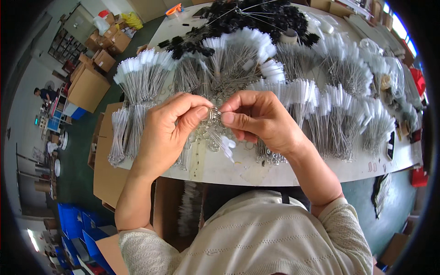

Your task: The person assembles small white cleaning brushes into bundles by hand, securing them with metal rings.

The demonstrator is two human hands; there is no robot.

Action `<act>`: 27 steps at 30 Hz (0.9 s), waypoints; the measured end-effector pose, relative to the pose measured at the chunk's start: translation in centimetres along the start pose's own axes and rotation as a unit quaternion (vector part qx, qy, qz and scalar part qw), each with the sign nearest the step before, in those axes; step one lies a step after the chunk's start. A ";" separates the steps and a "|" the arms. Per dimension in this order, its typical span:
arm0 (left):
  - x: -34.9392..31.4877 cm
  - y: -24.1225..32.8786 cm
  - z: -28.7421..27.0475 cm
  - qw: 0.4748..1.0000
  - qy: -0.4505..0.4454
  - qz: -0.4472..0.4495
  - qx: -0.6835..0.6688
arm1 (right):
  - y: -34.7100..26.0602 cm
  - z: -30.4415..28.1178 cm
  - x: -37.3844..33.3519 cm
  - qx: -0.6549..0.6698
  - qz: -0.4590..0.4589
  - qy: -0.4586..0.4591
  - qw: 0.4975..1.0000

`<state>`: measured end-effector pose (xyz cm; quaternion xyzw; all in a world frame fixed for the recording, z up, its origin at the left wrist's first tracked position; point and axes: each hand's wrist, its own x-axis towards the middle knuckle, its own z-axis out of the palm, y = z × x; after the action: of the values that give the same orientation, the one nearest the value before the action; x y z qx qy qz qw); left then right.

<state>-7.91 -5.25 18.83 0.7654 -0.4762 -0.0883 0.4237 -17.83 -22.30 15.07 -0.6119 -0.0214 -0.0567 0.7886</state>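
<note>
My left hand [167,126] and my right hand [266,119] meet above the near middle of the table, each in a thumb-and-finger pinch. Between the fingertips is a cluster of shiny wire loops [213,115], the looped ends of thin wire-handled brushes. White brush heads [225,147] hang below them, slightly blurred. The fingers partly cover the loops, so I cannot tell how many each hand grips. Just beyond my hands lie the looped ends of more brushes, in bundles [243,75] with white bristle tips.
Bundles of white-tipped wire brushes [142,78] stand at the left and more [339,119] at the right of the white table [270,176]. A black brush pile [256,20] lies at the back. Cardboard boxes [87,87] and blue bins [75,224] stand to the left. Someone sits far left.
</note>
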 end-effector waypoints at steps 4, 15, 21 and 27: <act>-0.8 -1.5 0.1 0.946 0.074 0.015 -0.314 | 0.5 2.0 0.1 0.019 -0.035 -0.004 0.999; -6.2 -0.1 -2.2 0.886 0.192 -0.056 -0.419 | 7.8 5.9 0.5 -0.055 -0.099 0.061 0.992; -14.3 -1.1 -5.4 0.905 0.258 -0.082 -0.330 | 14.2 5.5 -2.0 -0.173 0.001 0.020 0.985; -23.9 -9.8 -2.2 0.931 0.181 -0.284 -0.142 | 18.2 5.9 -3.5 -0.336 0.062 -0.043 0.939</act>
<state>-13.04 17.09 6.65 0.8033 -0.1366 -0.1313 0.5647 -18.96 -11.92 -1.33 -0.8433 0.0025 0.0147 0.5373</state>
